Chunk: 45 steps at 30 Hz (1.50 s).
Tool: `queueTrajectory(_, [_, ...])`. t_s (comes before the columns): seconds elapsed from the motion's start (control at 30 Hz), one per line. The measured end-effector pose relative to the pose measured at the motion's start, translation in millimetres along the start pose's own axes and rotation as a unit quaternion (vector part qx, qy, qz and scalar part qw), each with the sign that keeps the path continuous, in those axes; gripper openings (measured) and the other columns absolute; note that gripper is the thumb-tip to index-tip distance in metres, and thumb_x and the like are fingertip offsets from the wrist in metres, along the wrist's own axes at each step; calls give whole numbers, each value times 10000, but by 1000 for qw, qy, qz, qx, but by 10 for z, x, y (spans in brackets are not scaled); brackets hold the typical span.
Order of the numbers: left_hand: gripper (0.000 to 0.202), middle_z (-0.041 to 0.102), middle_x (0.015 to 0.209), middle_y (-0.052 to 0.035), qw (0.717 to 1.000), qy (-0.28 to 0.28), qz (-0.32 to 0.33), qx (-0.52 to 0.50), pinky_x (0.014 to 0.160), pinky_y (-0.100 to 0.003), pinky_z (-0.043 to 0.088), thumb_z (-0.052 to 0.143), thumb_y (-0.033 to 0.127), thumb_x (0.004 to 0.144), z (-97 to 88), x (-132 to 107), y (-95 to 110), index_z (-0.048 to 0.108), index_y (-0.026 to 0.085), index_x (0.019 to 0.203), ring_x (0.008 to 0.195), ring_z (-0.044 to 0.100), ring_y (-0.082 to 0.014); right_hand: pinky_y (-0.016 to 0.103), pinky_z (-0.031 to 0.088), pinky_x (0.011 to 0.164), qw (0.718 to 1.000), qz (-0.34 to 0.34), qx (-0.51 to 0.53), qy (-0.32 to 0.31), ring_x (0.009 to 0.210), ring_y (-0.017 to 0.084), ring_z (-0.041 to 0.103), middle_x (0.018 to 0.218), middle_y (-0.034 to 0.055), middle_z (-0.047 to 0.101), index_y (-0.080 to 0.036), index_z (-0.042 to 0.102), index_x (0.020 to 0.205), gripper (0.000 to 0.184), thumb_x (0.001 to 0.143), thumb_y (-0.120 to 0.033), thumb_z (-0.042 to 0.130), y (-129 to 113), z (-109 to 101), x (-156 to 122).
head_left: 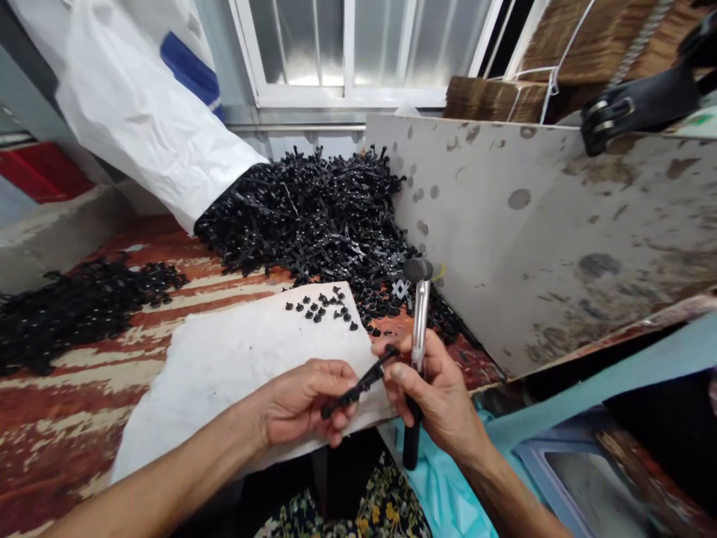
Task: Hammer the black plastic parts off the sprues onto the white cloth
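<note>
My left hand [299,403] is closed on the lower end of a slim black plastic part [368,378] with small knobs along it. The part slants up to the right, and its upper end meets the fingers of my right hand [440,392]. That hand is wrapped round a small hammer [420,310], held upright, with a dark round head, a shiny metal shaft and a black grip. Below my hands lies a white cloth [224,373]. Several small black knob-like pieces [317,308] are scattered on its far corner.
A large heap of black parts [319,209] spills from a white sack [151,127]. Another black pile [84,306] lies at left on the red-brown table [33,441]. A stained board [504,224] stands upright at right, with cardboard bundles [493,97] behind it.
</note>
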<state>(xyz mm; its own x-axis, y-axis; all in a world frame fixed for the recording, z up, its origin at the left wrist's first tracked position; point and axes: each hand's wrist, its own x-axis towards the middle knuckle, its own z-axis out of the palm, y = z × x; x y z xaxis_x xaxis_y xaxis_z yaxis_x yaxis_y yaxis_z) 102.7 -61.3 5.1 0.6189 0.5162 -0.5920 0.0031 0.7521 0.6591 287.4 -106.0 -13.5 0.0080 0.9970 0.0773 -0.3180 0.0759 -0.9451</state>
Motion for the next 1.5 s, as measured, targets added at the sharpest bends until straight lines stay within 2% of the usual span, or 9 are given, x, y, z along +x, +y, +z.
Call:
queueTrajectory(0.2, [292,646,544,-25,991,-113,20,-72,480,-257,530,825,352,671,-131,-114,-164,615,153,707,413,529,-95,108,338,296,996,58,61,9,316,33,433,541,-60,640,-206,546,881,316,779,-410,764,135,85,-91])
queueTrajectory(0.37, [331,620,561,23,974,-174,67,-125,489,-241,502,866,365,630,-124,-44,-332,669,179,821,409,482,-67,110,338,281,985,96,139,25,288,38,426,493,-59,623,-201,577,875,288,758,-375,774,150,198,-80])
queueTrajectory(0.43, [318,594,565,22,982,-148,78,-92,493,-237,485,846,398,658,-93,-23,-380,677,164,792,435,492,-72,112,348,281,983,90,152,48,300,42,446,525,-47,642,-200,582,861,293,740,-367,791,153,228,-70])
queueTrajectory(0.53, [316,634,692,-21,989,-36,139,41,540,-230,470,808,418,703,-66,-63,-368,699,140,807,567,559,-101,115,368,277,982,80,155,75,333,48,482,591,-30,672,-194,591,836,309,712,-359,821,176,252,-72])
queueTrajectory(0.73, [319,679,981,-47,925,164,244,242,721,-250,471,788,309,688,-184,-321,-102,678,199,966,908,602,-189,116,371,268,979,101,155,80,320,48,483,601,-20,700,-191,593,803,348,671,-379,855,216,260,-99])
queueTrajectory(0.93, [310,651,832,-28,901,124,253,330,662,-244,435,568,475,868,-174,-381,-45,671,183,851,766,559,-163,121,367,274,982,112,139,54,333,51,484,598,-30,687,-196,580,798,329,695,-378,835,255,320,-123])
queueTrajectory(1.23, [355,622,632,1,871,167,229,401,579,-233,410,514,469,877,-169,-361,-68,534,192,657,581,529,-119,118,323,276,987,147,71,2,295,42,445,553,-51,654,-193,553,827,338,738,-435,772,301,446,-108])
queueTrajectory(1.33, [339,605,594,10,882,192,206,379,503,-219,397,557,475,826,-270,-366,55,537,189,647,504,508,-99,129,316,275,989,138,53,-12,302,49,441,578,-47,655,-202,568,875,338,761,-466,745,294,443,-62])
queueTrajectory(1.5, [292,520,534,42,891,287,165,312,363,-176,270,583,429,773,-655,-304,414,512,185,629,414,409,-66,132,305,283,990,134,24,21,306,44,427,575,-53,634,-204,584,896,358,755,-485,756,288,364,-43])
